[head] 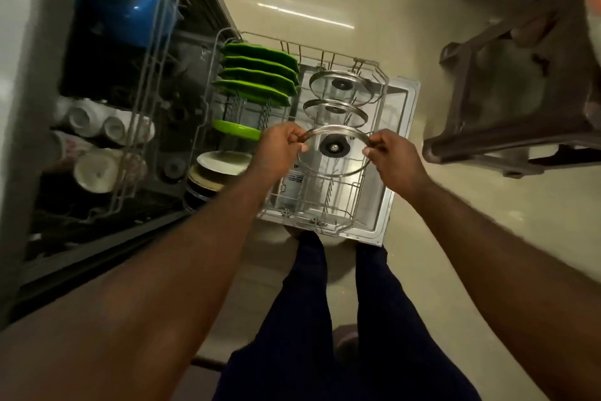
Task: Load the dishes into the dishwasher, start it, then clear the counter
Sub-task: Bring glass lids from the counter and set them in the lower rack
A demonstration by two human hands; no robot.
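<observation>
We see the dishwasher [182, 52] open at left, with its door [401, 127] dropped flat and the lower rack [386, 88] pulled out over it. The upper rack [148, 82] holds a blue bowl [130, 3] and white cups [94, 169]. A row of green plates [260, 75] stands at the lower rack's far left corner, with pale plates [224, 163] at its near left edge. Two glass lids [341, 88] stand on edge one behind the other along the rack's far right side. The third glass lid [335, 153], the task thing in hand, sits just in front of those two, tilted with its knob side toward us and over the rack's right half. We cannot tell whether its lower rim is in the tines yet. The left hand [279, 150] pinches the lid's left rim, fingers curled over the metal band, and the right hand [393, 160] pinches the right rim the same way, so both are closed on the lid. We judge the step as seating this lid in the slot nearest us. To do it well, keep both pinches level, lower the rim straight between two tines parallel to the other lids, leave a gap so the glass does not knock its neighbour, and let go only once it stands alone.
</observation>
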